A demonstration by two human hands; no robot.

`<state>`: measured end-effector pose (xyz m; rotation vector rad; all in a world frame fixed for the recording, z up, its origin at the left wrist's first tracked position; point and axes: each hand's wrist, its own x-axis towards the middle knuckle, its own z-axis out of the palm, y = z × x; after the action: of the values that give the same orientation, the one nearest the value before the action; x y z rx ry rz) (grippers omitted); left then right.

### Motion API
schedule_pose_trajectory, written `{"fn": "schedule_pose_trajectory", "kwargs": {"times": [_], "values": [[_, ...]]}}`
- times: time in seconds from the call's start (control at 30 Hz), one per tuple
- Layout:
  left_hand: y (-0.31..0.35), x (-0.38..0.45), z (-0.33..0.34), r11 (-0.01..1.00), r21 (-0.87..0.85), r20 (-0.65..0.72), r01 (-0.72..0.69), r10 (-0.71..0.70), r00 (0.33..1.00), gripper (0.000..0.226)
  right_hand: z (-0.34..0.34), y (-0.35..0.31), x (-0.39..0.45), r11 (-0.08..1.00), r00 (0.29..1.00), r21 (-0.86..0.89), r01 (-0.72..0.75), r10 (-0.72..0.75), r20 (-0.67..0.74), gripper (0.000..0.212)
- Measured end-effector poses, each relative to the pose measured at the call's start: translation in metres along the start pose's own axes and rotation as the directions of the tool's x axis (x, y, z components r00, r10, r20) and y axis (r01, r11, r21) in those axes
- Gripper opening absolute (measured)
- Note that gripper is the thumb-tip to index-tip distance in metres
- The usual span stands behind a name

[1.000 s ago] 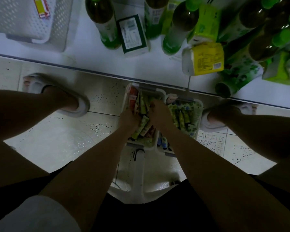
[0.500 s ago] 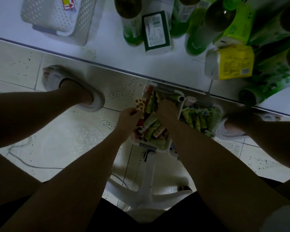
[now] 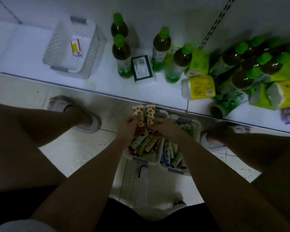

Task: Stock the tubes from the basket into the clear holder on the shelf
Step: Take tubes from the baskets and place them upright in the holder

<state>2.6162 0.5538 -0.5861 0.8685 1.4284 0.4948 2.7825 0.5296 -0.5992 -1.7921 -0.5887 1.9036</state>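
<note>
A white basket (image 3: 141, 159) on the floor below the shelf edge holds several small patterned tubes. A second basket (image 3: 181, 172) of tubes stands right beside it. My left hand (image 3: 126, 125) grips a cream tube with brown spots (image 3: 139, 114), lifted above the basket. My right hand (image 3: 164, 127) grips a matching spotted tube (image 3: 150, 113) next to it. Both tubes point toward the shelf. No clear holder is recognisable in view.
On the white shelf (image 3: 107, 84) stand a perforated white bin (image 3: 72, 49) holding a small packet, several green-capped bottles (image 3: 121, 54), a green box (image 3: 142, 68) and yellow packs (image 3: 199, 87). My slippered feet rest on the tiled floor either side of the baskets.
Both hands have risen out of the basket, each now holding up a spotted tube. My view has tilted up, showing more of the shelf.
</note>
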Motion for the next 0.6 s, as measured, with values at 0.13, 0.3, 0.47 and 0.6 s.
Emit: {"fn": "schedule_pose_trajectory", "kwargs": {"times": [0.13,0.3,0.47,0.6], "values": [[0.031,-0.014,0.008,0.998,-0.003,-0.020,-0.058,0.058,0.998,0.025,-0.003,-0.028,-0.035,0.991,0.988,0.002,0.132,-0.131,-0.077,0.026],[0.103,-0.024,0.009,0.959,0.004,0.018,-0.285,0.285,0.958,0.025,-0.010,-0.087,-0.093,0.944,0.938,0.020,0.328,-0.323,-0.128,0.019],[0.177,-0.059,0.001,0.856,0.100,0.146,-0.508,0.492,0.858,0.022,-0.026,-0.141,-0.169,0.826,0.828,-0.261,0.499,-0.544,-0.138,0.026],[0.238,-0.101,-0.018,0.771,0.119,0.359,-0.626,0.554,0.751,0.009,-0.028,-0.174,-0.223,0.679,0.711,-0.366,0.637,-0.701,-0.063,0.013]]}}
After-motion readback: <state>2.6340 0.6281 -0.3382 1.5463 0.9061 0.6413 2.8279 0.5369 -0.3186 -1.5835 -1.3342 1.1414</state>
